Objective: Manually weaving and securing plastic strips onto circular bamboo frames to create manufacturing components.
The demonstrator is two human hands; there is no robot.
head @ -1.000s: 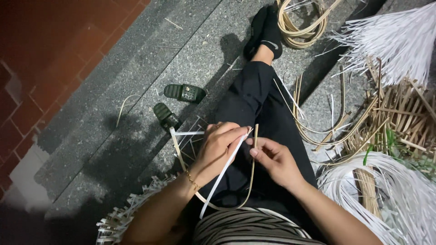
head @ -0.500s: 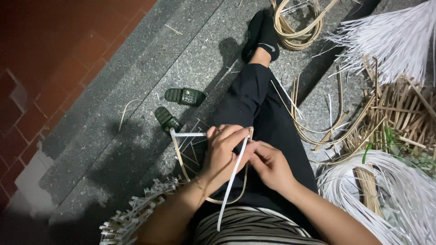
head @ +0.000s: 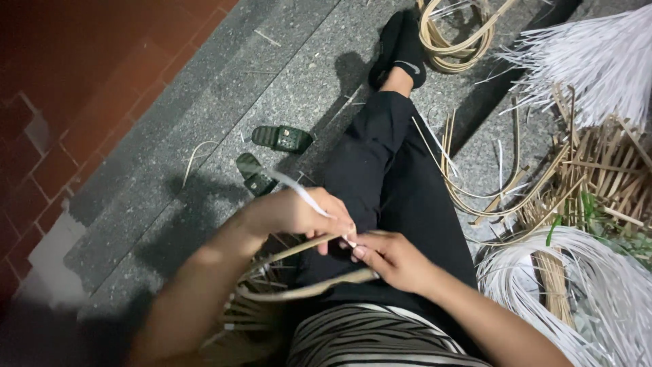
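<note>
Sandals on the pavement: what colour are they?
Dark green, both sandals; the head view shows them left of the outstretched leg.

Floor, middle: grey speckled stone paving point(head: 285, 81), running from near left to far right.
Floor, left: red-brown brick tiles point(head: 75, 88) beside the stone, with pale joints.
Step edge: a dark groove point(head: 183, 88) divides two stone bands.
Light: dim and uneven; a soft dark shadow point(head: 183, 217) lies on the near stone.
</note>
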